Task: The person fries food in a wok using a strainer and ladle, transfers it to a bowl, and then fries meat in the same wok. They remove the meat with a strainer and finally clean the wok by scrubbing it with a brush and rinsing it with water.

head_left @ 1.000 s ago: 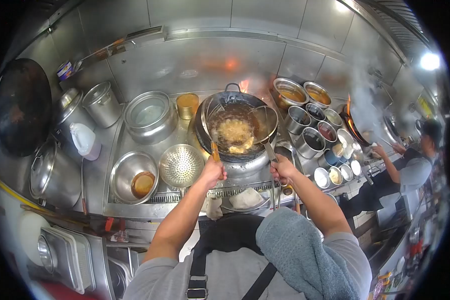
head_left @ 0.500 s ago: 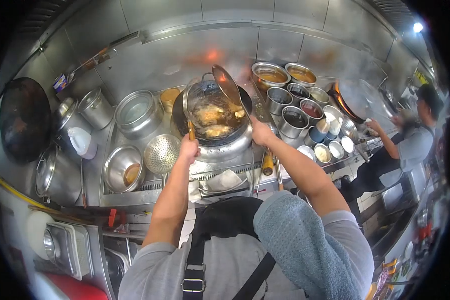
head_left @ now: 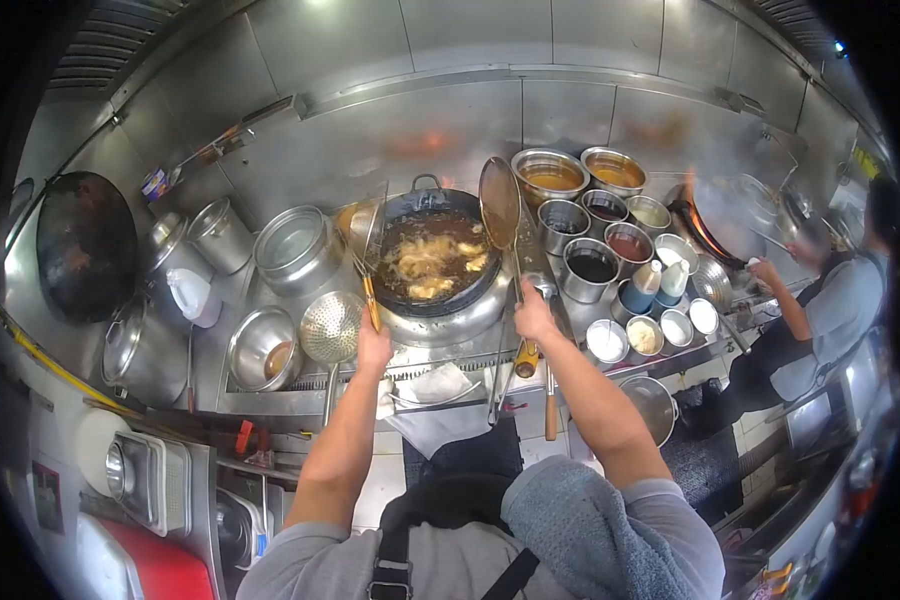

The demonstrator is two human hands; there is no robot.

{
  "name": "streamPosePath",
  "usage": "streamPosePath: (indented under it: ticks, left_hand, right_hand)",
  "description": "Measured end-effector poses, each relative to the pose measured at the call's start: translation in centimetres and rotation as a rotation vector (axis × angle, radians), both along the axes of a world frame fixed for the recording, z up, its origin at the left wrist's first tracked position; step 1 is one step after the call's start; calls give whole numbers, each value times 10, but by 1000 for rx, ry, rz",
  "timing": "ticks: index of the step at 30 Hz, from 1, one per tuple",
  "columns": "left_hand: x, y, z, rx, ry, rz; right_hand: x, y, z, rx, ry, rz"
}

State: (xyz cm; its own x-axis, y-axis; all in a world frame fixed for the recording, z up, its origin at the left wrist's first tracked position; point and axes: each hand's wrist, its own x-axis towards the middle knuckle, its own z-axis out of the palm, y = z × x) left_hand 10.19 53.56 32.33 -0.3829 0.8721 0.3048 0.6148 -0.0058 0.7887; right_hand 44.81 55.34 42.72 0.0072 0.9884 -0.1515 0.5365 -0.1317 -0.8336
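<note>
My left hand [head_left: 374,345] is closed round the wooden handle of a wire strainer [head_left: 367,235], whose head tilts over the left rim of a dark wok [head_left: 395,290]. My right hand [head_left: 533,315] grips the handle of a round ladle [head_left: 499,203], held up near the wok's right rim. Inside the wok, browned food pieces [head_left: 430,262] lie in bubbling oil. A perforated metal skimmer [head_left: 331,326] rests just left of my left hand. Below my right hand are a yellow-brown wooden handle [head_left: 526,358] and another wooden handle [head_left: 550,415].
Pots of sauce [head_left: 590,262] and small bowls [head_left: 607,341] stand to the right. At the left are a steel pot [head_left: 291,240], a steel bowl [head_left: 260,350] and a white jug [head_left: 193,297]. A co-worker [head_left: 830,310] stands far right beside a flaming wok [head_left: 715,225].
The strainer has moved left and the ladle right, away from over the wok's middle. My hands are farther apart, and more of the wok shows. The camera view has shifted slightly.
</note>
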Motion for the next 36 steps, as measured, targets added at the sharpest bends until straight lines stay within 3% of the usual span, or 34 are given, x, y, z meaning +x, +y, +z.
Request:
streamPosePath:
  ticks: [1, 2, 3, 5, 8, 11, 14, 17, 21, 24, 29, 32, 36]
  left_hand:
    - [-6, 1, -4, -18, -183, -52]
    - [23, -27, 53, -60, -554, -101]
    - [20, -30, 61, -56, -563, -101]
    - [11, -35, 71, -68, -852, -174]
    - [-5, -36, 75, -75, -964, -193]
    - [-8, -32, 67, -141, -974, -198]
    - [-20, -14, 48, -234, -1018, -283]
    - [-20, -15, 63, -239, -1003, -246]
    - [-33, -10, 71, -250, -997, -272]
    - [-29, -16, 68, -264, -1165, -310]
    - [-22, -11, 48, -255, -933, -285]
    - [-31, -12, 60, -199, -826, -219]
    - [-54, -11, 65, -147, -896, -248]
  right_hand:
    - [-8, 0, -7, 4, -1, 2]
    - [-16, 6, -26, 76, -64, 14]
    - [-25, 3, -26, 147, -130, 26]
    - [-46, -2, -25, 147, -172, 64]
    - [-84, -9, -20, 83, -344, 222]
    - [-120, -17, -16, 38, -564, 270]
    - [-141, -5, -36, 11, -585, 209]
    - [-163, -2, -17, 16, -626, 125]
    - [-193, -11, 2, 127, -505, 43]
    - [-200, -8, -22, 180, -427, 52]
    - [-179, -10, -19, 27, -550, 58]
    - [-132, 26, -44, 255, -433, 19]
    - [-102, 17, 12, 270, -516, -4]
